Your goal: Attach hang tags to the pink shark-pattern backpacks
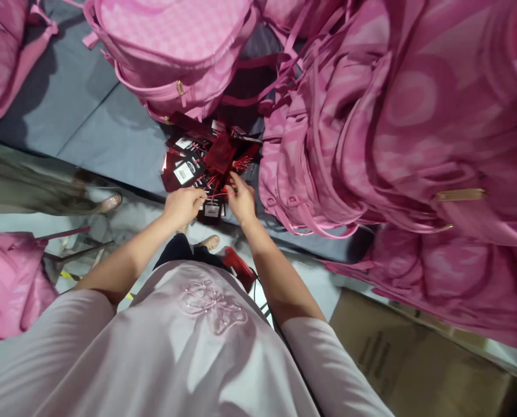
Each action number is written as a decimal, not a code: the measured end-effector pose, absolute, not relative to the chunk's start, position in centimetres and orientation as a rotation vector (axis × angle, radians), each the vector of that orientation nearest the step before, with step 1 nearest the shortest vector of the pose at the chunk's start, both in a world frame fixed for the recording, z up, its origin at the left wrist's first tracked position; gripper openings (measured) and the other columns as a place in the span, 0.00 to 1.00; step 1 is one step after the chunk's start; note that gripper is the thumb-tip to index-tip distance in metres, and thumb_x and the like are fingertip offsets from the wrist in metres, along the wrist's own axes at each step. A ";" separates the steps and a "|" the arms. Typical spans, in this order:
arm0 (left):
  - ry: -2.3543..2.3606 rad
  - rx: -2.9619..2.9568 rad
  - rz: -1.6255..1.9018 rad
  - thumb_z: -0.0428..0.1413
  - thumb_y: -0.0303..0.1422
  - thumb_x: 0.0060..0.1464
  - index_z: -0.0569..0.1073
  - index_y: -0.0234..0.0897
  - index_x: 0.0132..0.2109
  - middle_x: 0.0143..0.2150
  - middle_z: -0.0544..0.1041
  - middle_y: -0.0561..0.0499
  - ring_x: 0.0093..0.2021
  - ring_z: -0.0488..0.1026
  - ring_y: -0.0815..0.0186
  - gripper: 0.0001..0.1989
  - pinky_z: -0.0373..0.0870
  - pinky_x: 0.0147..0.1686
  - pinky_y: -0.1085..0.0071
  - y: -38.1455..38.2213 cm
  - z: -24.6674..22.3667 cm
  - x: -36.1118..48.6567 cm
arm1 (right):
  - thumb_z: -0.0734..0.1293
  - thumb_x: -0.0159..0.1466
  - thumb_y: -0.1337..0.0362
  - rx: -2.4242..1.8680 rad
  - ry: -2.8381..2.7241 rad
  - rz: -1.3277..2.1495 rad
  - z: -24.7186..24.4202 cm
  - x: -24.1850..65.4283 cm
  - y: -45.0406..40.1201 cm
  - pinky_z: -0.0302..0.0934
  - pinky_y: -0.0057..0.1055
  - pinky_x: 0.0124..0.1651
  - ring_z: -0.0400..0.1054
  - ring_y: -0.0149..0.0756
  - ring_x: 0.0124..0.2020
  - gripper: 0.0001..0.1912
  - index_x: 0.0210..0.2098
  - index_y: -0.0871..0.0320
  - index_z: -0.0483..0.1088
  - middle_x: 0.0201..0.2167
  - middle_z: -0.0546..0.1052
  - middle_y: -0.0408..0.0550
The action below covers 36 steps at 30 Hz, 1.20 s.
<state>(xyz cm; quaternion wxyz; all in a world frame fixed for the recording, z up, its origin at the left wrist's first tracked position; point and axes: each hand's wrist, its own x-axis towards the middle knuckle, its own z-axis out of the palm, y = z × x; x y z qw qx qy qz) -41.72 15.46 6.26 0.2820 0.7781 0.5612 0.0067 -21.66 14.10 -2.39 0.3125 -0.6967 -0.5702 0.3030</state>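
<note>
Between my hands a thin red cord [217,194] stretches above a black hang tag with a white label [212,210]. My left hand [184,207] pinches the cord's left end with closed fingers. At the other end, my right hand [242,200] closes its thumb and fingers on the cord. Just beyond lies a loose pile of black and dark red hang tags [186,171] with red strings. A dark red piece [221,152] rests on top of the pile. Whether the cord belongs to the tag below it, I cannot tell.
Pink patterned backpacks [175,63] stand on the grey-covered table [93,121], with a dense row of pink bags [328,133] at right. A cardboard box [415,353] sits low at right. Another pink bag [13,284] is at left, near a person's foot [110,202].
</note>
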 end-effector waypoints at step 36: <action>1.157 1.894 -0.009 0.53 0.27 0.56 0.80 0.42 0.47 0.42 0.82 0.45 0.45 0.78 0.55 0.16 0.69 0.43 0.66 15.2 -3.4 -25.3 | 0.55 0.69 0.58 -2.424 -1.034 0.709 -5.6 -12.4 4.5 0.65 0.32 0.40 0.74 0.39 0.37 0.16 0.48 0.58 0.68 0.39 0.79 0.54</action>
